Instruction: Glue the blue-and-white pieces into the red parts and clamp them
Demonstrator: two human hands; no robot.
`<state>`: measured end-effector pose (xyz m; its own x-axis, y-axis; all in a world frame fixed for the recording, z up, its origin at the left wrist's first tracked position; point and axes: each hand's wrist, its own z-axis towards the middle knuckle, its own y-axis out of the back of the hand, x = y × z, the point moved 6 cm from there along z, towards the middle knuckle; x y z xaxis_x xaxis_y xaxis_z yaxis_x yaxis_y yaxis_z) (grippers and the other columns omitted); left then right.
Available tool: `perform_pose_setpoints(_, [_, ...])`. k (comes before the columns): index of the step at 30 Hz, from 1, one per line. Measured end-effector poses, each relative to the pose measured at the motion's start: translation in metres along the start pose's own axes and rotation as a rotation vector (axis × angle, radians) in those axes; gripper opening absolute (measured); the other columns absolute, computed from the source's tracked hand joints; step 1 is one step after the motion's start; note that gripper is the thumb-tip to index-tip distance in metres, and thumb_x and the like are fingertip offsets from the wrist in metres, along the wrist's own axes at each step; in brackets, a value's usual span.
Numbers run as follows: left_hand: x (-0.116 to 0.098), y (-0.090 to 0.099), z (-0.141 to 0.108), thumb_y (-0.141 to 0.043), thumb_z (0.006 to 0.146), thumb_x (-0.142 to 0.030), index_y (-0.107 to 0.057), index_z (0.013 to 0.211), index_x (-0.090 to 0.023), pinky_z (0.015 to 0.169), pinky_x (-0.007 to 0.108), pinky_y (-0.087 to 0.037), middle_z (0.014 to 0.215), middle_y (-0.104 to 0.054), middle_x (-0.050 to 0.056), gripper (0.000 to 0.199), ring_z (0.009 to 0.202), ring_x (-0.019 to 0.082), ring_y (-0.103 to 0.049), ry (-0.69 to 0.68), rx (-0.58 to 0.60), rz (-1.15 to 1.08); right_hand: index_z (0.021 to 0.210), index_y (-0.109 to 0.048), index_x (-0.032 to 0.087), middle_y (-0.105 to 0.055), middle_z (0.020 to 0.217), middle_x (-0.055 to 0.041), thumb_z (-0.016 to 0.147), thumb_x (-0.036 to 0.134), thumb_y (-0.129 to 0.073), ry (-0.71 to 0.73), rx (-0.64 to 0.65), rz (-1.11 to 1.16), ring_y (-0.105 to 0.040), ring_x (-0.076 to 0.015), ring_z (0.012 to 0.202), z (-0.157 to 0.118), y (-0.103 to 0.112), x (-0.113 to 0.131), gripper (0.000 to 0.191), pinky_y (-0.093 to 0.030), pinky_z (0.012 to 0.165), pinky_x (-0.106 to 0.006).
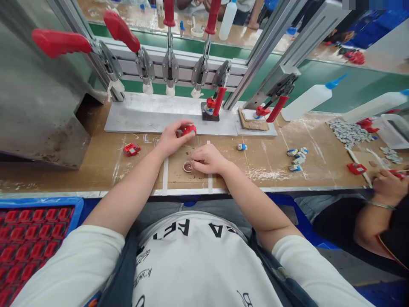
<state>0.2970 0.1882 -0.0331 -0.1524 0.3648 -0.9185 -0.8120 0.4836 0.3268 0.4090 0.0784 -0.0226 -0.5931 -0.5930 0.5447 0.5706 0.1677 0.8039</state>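
Observation:
Between the thumb and fingers of my left hand [175, 135] is a small red part [189, 130], held just in front of the metal plate. My right hand [208, 159] is closed in a pinch beside a small round cup [187, 166] of dark reddish stuff; what the fingertips hold is too small to make out. Another red part [131, 149] lies on the table to the left. A small white and blue piece [242, 147] sits to the right of my hands, and several similar pieces [299, 158] are grouped farther right.
Red-handled toggle clamps [170, 64] stand over a metal plate [143, 115]. White bottles [308, 102] lean at the right, near a pile of grey pieces [349, 133]. A co-worker's hand [388, 185] is at far right. A blue-rimmed tray [78, 211] of red parts sits lower left.

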Motion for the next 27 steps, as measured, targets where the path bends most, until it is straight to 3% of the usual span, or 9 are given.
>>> perform_pose_setpoints(3, [-0.002,-0.004,0.003,-0.074,0.095,-0.058,-0.067,0.138,-0.02,0.081,0.029,-0.053,0.114,-0.076,0.009,0.058,0.101,0.021,-0.07,-0.011,0.035,-0.207,0.061,-0.027,0.024,-0.036,0.057,0.0026,0.091,0.027,-0.05,0.02,-0.021,-0.011,-0.032,-0.0129,0.056,-0.001,-0.002,-0.003,0.038,-0.022,0.061,-0.032])
perform_pose_setpoints(5, [0.0,-0.01,0.004,-0.071,0.097,-0.061,-0.065,0.137,-0.021,0.076,0.028,-0.053,0.111,-0.076,0.01,0.057,0.098,0.021,-0.07,0.061,0.081,-0.347,0.061,-0.026,0.024,-0.034,0.057,0.0032,0.09,0.026,-0.051,0.037,-0.021,0.012,-0.031,-0.0124,0.056,0.0,-0.004,-0.003,0.039,-0.022,0.06,-0.032])
perform_pose_setpoints(10, [0.004,-0.02,0.001,-0.072,0.094,-0.062,-0.063,0.119,-0.019,0.058,0.025,-0.051,0.096,-0.072,0.007,0.051,0.072,0.015,-0.064,0.281,0.138,-0.561,0.062,-0.025,0.024,-0.03,0.056,0.0052,0.092,0.024,-0.052,0.1,-0.137,0.206,-0.029,-0.011,0.053,0.0,-0.002,-0.002,0.04,-0.024,0.059,-0.031])
perform_pose_setpoints(14, [0.003,-0.021,-0.002,-0.064,0.098,-0.061,-0.059,0.103,-0.022,0.042,0.02,-0.031,0.077,-0.062,0.0,0.04,0.049,0.009,-0.042,0.381,0.116,-0.513,0.059,-0.028,0.024,-0.028,0.055,0.0051,0.093,0.027,-0.053,0.0,-0.466,0.432,-0.027,-0.0109,0.051,-0.008,0.016,-0.018,0.043,-0.025,0.056,-0.03])
perform_pose_setpoints(17, [0.005,-0.024,-0.005,-0.062,0.099,-0.058,-0.055,0.099,-0.024,0.042,0.018,-0.017,0.069,-0.055,-0.003,0.035,0.043,0.007,-0.031,0.461,0.134,-0.425,0.055,-0.034,0.024,-0.034,0.053,0.0037,0.096,0.033,-0.053,-0.18,-0.81,0.532,-0.031,-0.0118,0.052,-0.021,0.03,-0.039,0.046,-0.029,0.057,-0.03])
perform_pose_setpoints(19, [0.005,-0.025,-0.004,-0.064,0.098,-0.058,-0.052,0.096,-0.025,0.043,0.018,-0.015,0.067,-0.053,-0.004,0.035,0.042,0.006,-0.03,0.485,0.148,-0.369,0.056,-0.039,0.023,-0.038,0.055,0.0032,0.099,0.039,-0.053,-0.248,-0.948,0.542,-0.036,-0.0121,0.054,-0.027,0.034,-0.049,0.048,-0.032,0.06,-0.03])
perform_pose_setpoints(22, [0.005,-0.025,-0.002,-0.063,0.097,-0.056,-0.049,0.093,-0.025,0.044,0.019,-0.014,0.065,-0.05,-0.004,0.034,0.042,0.007,-0.03,0.494,0.162,-0.3,0.059,-0.043,0.023,-0.041,0.059,0.0032,0.102,0.048,-0.054,-0.283,-0.97,0.531,-0.04,-0.0121,0.058,-0.025,0.035,-0.056,0.051,-0.036,0.064,-0.029])
perform_pose_setpoints(27, [0.006,-0.028,0.0,-0.059,0.097,-0.053,-0.047,0.09,-0.025,0.044,0.022,-0.012,0.061,-0.048,-0.004,0.031,0.041,0.008,-0.028,0.501,0.184,-0.253,0.063,-0.046,0.023,-0.042,0.064,0.0025,0.105,0.056,-0.05,-0.323,-0.873,0.52,-0.045,-0.013,0.064,-0.019,0.032,-0.06,0.054,-0.041,0.069,-0.029])
